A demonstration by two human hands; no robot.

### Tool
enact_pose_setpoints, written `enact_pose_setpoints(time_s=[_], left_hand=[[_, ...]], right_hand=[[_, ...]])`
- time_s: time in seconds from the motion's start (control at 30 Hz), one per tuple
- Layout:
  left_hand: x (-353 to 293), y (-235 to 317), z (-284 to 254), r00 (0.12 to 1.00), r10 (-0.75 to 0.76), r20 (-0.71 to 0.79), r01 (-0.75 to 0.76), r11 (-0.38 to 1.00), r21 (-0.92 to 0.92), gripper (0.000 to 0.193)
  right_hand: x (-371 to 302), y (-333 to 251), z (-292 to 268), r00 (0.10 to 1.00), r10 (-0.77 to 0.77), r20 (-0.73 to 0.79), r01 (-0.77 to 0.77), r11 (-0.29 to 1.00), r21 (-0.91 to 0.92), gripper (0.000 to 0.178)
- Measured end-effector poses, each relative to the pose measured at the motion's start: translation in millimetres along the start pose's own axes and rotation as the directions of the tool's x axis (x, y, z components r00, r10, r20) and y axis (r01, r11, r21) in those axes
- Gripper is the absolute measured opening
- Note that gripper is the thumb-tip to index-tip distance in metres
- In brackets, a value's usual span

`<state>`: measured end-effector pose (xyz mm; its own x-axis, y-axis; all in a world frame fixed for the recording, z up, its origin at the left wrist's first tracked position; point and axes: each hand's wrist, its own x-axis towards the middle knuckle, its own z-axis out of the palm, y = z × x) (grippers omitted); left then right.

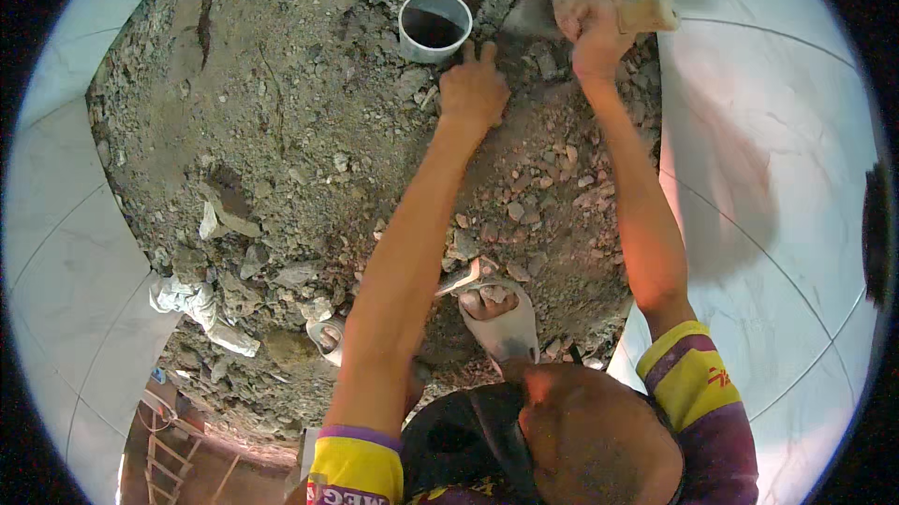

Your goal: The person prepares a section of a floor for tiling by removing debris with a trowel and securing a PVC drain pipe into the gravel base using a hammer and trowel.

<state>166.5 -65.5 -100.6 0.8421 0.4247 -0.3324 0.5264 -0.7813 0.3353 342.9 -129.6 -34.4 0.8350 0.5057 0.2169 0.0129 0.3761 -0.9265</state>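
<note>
A whitish round tub [428, 54] stands on the rubble at the far middle, its inside dark; I cannot tell what it holds. My left hand [475, 91] is beside its near right side, index and middle fingers stretched out toward the wall of the tub. Whether the fingertips touch the tub or the dirt is unclear. Farther right, my right hand [588, 23] is wrapped around a trowel [648, 14] by its pale wooden handle, whose butt points right. The grey blade reaches left from the fist, low over the dirt.
Loose dirt and stones [309, 121] cover the ground between large pale slabs or tiles on the left [70, 168] and right [796, 149]. Crumpled white plastic [201, 308] lies at left. My sandalled foot [496, 308] is nearer. A ladder [169, 458] shows at lower left.
</note>
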Motion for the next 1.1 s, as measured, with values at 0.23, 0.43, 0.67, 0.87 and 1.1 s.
enact_pose_setpoints(time_s=[0.23, 0.43, 0.67, 0.87, 1.1], left_hand=[[9.1, 19.0, -27.8, 0.987, 0.018, 0.162, -0.037, 0.993, 0.112, 0.036], [19.8, 4.6, -1.1, 0.995, -0.096, -0.006, 0.096, 0.995, 0.021, 0.06], [32.4, 3.7, -2.1, 0.981, -0.085, 0.173, 0.079, 0.996, 0.041, 0.068], [30.9, 20.7, -27.7, 0.931, -0.132, 0.341, 0.143, 0.99, -0.009, 0.04], [27.5, 4.9, -18.2, 0.962, -0.189, 0.195, 0.188, 0.982, 0.026, 0.031]], right_hand=[[-21.5, -22.7, 27.6, 0.991, 0.135, 0.007, -0.125, 0.936, -0.329, 0.025], [-30.5, -12.5, 19.1, 0.992, -0.109, 0.06, 0.121, 0.95, -0.289, 0.016], [-8.0, -9.0, 2.4, 0.983, -0.143, 0.119, 0.186, 0.784, -0.592, 0.034], [-10.2, -12.0, -2.4, 0.993, 0.118, -0.009, -0.119, 0.987, -0.108, 0.034], [-8.1, -20.3, 32.6, 0.976, 0.158, -0.147, -0.17, 0.983, -0.074, 0.034]])
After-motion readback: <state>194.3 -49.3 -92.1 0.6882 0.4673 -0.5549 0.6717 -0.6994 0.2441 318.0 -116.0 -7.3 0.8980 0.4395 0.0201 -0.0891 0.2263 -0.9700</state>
